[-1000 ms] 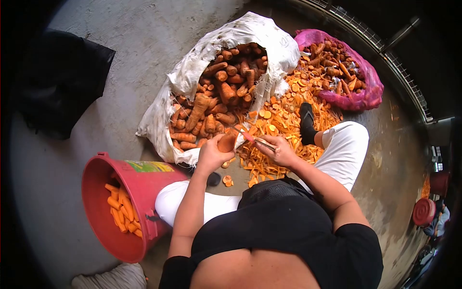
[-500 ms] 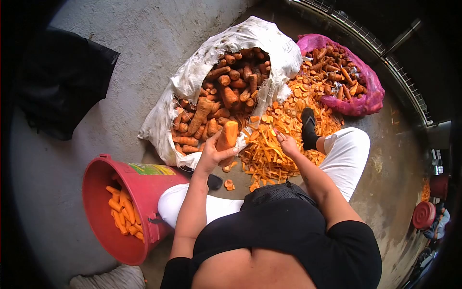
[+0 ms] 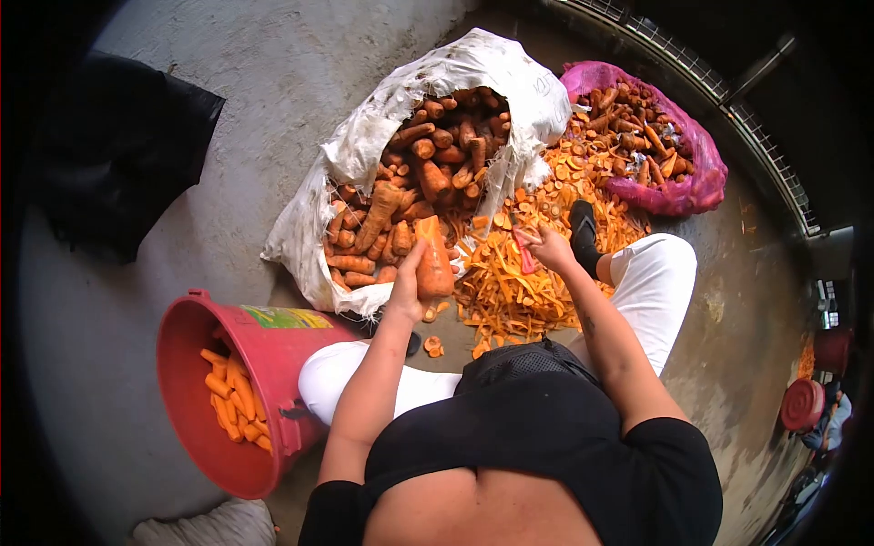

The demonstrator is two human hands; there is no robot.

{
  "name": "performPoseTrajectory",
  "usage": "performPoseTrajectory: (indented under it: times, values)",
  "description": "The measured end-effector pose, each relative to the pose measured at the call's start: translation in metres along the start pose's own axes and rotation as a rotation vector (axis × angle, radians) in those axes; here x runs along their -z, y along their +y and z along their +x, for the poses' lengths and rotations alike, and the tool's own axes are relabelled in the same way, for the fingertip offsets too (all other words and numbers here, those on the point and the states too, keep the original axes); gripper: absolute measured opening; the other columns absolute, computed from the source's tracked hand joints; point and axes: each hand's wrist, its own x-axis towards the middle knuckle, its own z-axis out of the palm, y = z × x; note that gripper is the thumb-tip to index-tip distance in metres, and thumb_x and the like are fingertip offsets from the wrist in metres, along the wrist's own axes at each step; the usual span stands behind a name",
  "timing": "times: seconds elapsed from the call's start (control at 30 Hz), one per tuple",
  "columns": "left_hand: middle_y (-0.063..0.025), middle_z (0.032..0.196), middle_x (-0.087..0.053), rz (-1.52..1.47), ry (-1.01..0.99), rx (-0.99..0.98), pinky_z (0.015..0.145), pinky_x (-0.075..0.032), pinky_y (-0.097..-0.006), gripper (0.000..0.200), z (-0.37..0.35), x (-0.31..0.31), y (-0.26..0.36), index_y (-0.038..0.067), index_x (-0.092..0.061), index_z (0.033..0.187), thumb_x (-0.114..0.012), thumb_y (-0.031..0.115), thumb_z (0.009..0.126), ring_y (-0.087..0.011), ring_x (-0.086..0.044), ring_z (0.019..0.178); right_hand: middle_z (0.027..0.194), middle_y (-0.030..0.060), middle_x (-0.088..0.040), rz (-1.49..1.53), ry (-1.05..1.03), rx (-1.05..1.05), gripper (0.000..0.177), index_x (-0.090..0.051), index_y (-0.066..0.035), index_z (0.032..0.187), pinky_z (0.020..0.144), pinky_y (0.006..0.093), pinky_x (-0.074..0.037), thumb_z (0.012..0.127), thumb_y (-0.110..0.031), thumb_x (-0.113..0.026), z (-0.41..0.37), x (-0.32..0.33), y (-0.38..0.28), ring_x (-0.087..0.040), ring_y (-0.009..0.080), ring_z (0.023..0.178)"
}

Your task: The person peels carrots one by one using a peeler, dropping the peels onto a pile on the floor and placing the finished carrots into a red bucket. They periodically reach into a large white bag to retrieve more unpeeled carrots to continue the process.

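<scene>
My left hand (image 3: pixel 409 284) is wrapped round a thick carrot (image 3: pixel 435 269), bare bright orange at its upper end and with darker skin below. To the right, my right hand (image 3: pixel 552 248) grips a red peeler (image 3: pixel 525 249), held apart from the carrot; its blade is too small to make out well. Beneath both hands a heap of carrot peelings (image 3: pixel 514 296) covers the floor. Just beyond my left hand, a white sack (image 3: pixel 309 214) lies open, full of unpeeled carrots (image 3: pixel 432 177).
A red bucket (image 3: pixel 205 437) lies tipped beside my left knee, with peeled carrots (image 3: pixel 238 400) inside. A pink mesh sack (image 3: pixel 706 187) of carrots and scraps stands at the back right. Black cloth (image 3: pixel 127 150) is at the left. A person (image 3: pixel 833 423) is at the far right.
The carrot has turned in my left hand, so its unpeeled side now shows and it stands more upright. My right hand has lifted slightly away, and the red peeler shows more plainly.
</scene>
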Motion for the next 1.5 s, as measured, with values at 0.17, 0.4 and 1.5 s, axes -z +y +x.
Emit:
performPoseTrajectory:
  times: [0.17, 0.4, 1.5]
  values:
    - [-0.0122, 0.095, -0.058, -0.073, 0.2, 0.068, 0.066, -0.057, -0.0367, 0.055, 0.005, 0.002, -0.011, 0.005, -0.047, 0.12, -0.051, 0.052, 0.091, -0.0244, -0.064, 0.077, 0.109, 0.0176, -0.064, 0.381, -0.239, 0.192, 0.072, -0.045, 0.003, 0.131, 0.086, 0.0338, -0.048, 0.082, -0.045, -0.068, -0.058, 0.032, -0.062, -0.063, 0.0233, 0.098]
    - [-0.0127, 0.092, -0.06, -0.247, 0.176, 0.092, 0.07, -0.056, -0.0388, 0.05, -0.01, -0.005, -0.012, 0.002, -0.052, 0.114, -0.049, 0.048, 0.094, -0.0265, -0.064, 0.08, 0.086, 0.0081, -0.063, 0.404, -0.11, 0.662, 0.042, -0.056, -0.007, 0.125, 0.077, 0.0313, -0.045, 0.097, -0.037, -0.049, -0.107, 0.049, -0.119, -0.059, 0.0157, 0.086]
    - [0.0, 0.076, -0.064, -0.312, 0.021, 0.099, 0.06, -0.054, -0.0301, 0.025, -0.052, -0.018, -0.015, 0.012, -0.061, 0.096, -0.05, 0.035, 0.095, -0.0147, -0.063, 0.067, 0.046, -0.0013, -0.048, -0.199, 0.532, 1.314, 0.029, -0.052, -0.014, 0.045, 0.055, 0.0328, -0.037, 0.071, -0.016, -0.065, -0.128, 0.02, -0.195, -0.048, 0.0167, 0.051]
